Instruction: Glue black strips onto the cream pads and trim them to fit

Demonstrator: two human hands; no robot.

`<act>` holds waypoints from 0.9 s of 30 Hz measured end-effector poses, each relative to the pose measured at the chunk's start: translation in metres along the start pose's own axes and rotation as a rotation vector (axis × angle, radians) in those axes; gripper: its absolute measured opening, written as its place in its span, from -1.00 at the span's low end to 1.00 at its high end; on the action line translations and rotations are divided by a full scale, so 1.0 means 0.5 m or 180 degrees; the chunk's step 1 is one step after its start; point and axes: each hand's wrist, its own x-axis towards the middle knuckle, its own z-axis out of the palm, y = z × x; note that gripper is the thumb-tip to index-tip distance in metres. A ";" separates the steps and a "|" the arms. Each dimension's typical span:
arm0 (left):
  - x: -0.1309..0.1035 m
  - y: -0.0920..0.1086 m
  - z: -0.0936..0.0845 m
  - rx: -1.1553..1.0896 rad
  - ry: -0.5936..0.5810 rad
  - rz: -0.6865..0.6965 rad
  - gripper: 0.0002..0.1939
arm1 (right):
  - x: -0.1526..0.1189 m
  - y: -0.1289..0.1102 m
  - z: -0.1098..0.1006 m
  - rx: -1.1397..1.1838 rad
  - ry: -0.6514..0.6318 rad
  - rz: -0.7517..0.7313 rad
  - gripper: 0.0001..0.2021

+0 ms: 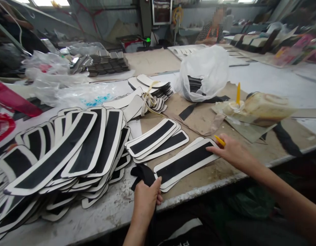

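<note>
A white curved piece with a black strip (186, 160) lies on the brown paper near the front edge, on top of another. My left hand (147, 198) is closed on a bunch of black strips (145, 173), its thumb at the piece's left end. At the piece's right end is my right hand (226, 150), holding a yellow stick (219, 140) with its fingertips on the black surface. Just behind lie a few similar pieces (151, 138). A large heap of them (88, 143) fills the left side.
Tied white pieces (133, 102) lie behind the heap. A plastic bag (204, 71) holds black strips. A yellowed container (265, 106) stands at right, beside a glue-smeared board (250, 128). Farther back are stacked grey pieces (106, 63) and a person (211, 30).
</note>
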 end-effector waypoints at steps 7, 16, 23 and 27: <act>-0.004 -0.003 -0.010 -0.0169 -0.0003 0.0185 -0.77 | -0.017 -0.005 -0.058 0.1431 -0.0741 -0.0062 -0.63; -0.038 0.016 -0.045 -0.0374 0.0120 0.0438 -0.72 | -0.041 -0.018 -0.079 0.2290 -0.0693 0.0045 -0.63; -0.051 0.018 -0.099 -0.0786 -0.0208 0.0540 -0.65 | -0.052 -0.049 -0.089 0.3081 -0.0812 0.0370 -0.62; -0.065 0.017 -0.109 -0.1339 -0.0350 0.0547 -0.73 | -0.055 -0.057 -0.077 0.2944 -0.0778 0.0352 -0.64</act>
